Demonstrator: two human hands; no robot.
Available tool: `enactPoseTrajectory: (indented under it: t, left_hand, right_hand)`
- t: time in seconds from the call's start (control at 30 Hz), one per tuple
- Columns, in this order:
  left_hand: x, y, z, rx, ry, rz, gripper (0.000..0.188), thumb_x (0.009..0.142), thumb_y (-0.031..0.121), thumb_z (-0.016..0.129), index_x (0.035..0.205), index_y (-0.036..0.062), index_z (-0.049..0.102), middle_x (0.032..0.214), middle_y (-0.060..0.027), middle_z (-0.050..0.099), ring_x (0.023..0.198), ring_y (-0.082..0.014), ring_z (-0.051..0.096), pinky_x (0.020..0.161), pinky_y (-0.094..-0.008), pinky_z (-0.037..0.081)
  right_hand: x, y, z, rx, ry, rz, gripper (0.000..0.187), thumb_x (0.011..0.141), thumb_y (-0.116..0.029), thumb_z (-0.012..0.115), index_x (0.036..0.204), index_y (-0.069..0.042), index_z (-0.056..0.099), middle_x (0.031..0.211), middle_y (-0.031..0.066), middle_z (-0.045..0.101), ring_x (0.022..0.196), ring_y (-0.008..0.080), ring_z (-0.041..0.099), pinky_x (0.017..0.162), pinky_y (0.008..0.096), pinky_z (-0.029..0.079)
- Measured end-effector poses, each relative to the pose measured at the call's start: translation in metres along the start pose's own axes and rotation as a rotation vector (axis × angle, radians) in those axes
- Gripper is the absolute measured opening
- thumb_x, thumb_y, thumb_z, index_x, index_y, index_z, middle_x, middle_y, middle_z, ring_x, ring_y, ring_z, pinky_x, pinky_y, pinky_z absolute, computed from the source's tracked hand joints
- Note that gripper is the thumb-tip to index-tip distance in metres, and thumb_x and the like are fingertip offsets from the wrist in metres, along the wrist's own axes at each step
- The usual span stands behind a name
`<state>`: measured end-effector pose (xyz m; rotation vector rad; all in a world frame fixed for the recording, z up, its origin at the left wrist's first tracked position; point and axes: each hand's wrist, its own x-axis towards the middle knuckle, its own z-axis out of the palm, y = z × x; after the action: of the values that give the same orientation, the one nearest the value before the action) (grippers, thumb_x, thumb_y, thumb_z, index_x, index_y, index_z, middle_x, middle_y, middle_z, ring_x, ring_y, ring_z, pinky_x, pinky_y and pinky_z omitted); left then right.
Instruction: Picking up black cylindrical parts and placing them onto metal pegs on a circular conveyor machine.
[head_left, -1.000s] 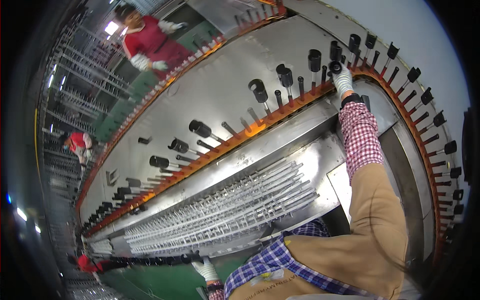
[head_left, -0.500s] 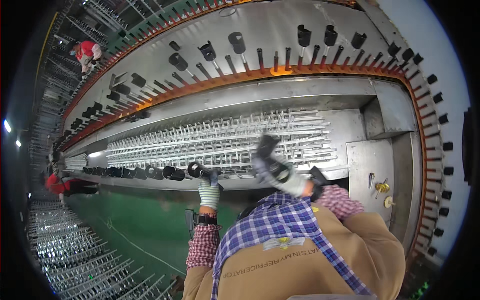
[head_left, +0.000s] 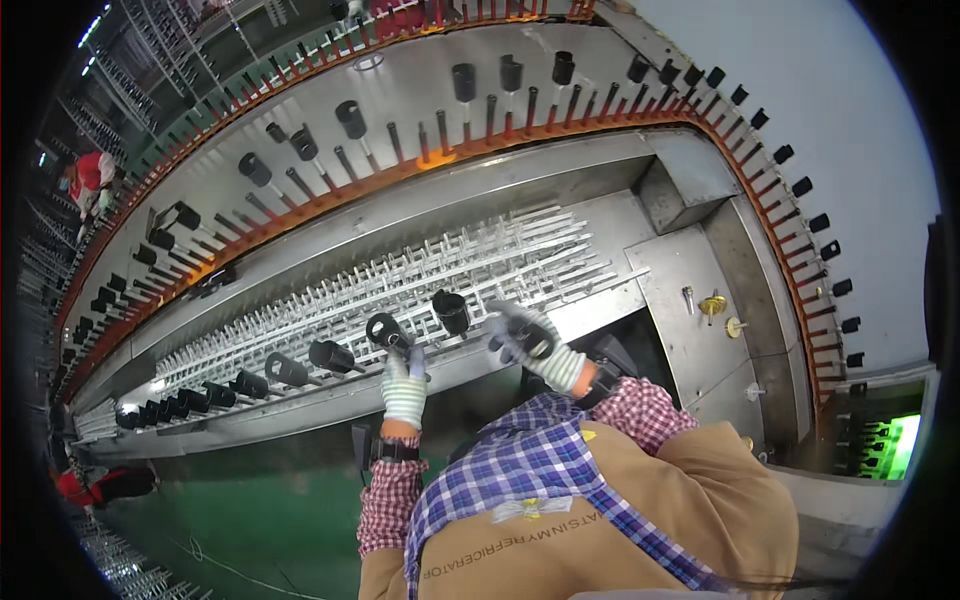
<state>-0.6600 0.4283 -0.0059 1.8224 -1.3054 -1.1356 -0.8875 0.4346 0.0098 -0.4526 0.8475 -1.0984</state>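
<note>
My left hand (head_left: 404, 388), in a striped glove, has its fingers closed at the lower part of a black open-ended cylinder (head_left: 384, 328). It is one of a row of such cylinders along the near edge of the metal trough. Just right of it, another black cylinder (head_left: 452, 313) stands on the rack. My right hand (head_left: 532, 343), gloved likewise, is over the trough's near edge with fingers apart, pointing at that cylinder with a gap between. A dark patch shows on the back of this hand.
Metal racks with many prongs (head_left: 400, 285) fill the trough. Behind runs an orange-lit conveyor track (head_left: 430, 162) with upright rods, some carrying black cylinders. Brass-coloured fittings (head_left: 712, 306) lie on a steel plate (head_left: 665, 290) at right. A person in red (head_left: 92, 180) is far left.
My right hand was blurred with a black cylinder in it; now that cylinder stands on the rack, released. My left hand stays at the same cylinder. The whole view has turned.
</note>
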Motion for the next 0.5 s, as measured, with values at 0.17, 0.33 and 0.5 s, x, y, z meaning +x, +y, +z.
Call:
enactPoseTrajectory:
  t: [0.17,0.33,0.5]
  left_hand:
    - [-0.033,-0.051,-0.031,-0.249,0.098,0.211,0.026,0.086,0.017,0.047,0.107,0.0032,0.049,0.09,-0.0097,0.058,0.075,-0.0142,0.055,0.057,-0.0259,0.046]
    - [-0.004,-0.133,-0.105,-0.457,0.239,-0.318,0.024,0.087,0.023,0.044,0.1,0.0039,0.052,0.095,-0.0088,0.057,0.083,-0.0162,0.054,0.066,-0.0286,0.046]
    - [0.071,-0.198,-0.213,-2.099,0.07,-0.185,0.037,0.085,0.042,0.039,0.094,0.0075,0.048,0.094,-0.0043,0.05,0.088,-0.0184,0.046,0.079,-0.0369,0.037]
  right_hand:
    - [0.012,-0.015,0.006,-0.847,0.234,0.11,0.041,0.086,-0.038,0.044,0.092,0.002,0.052,0.062,0.0107,0.059,0.044,0.0164,0.055,0.038,0.0287,0.043]
    - [0.012,0.003,0.003,-0.849,0.296,0.177,0.036,0.086,-0.035,0.046,0.088,0.001,0.05,0.056,0.0094,0.058,0.04,0.0179,0.054,0.034,0.027,0.042]
    - [0.017,0.026,-0.013,-0.819,0.341,0.223,0.047,0.086,-0.035,0.047,0.109,0.005,0.041,0.07,0.014,0.059,0.039,0.0204,0.054,0.033,0.0273,0.042]
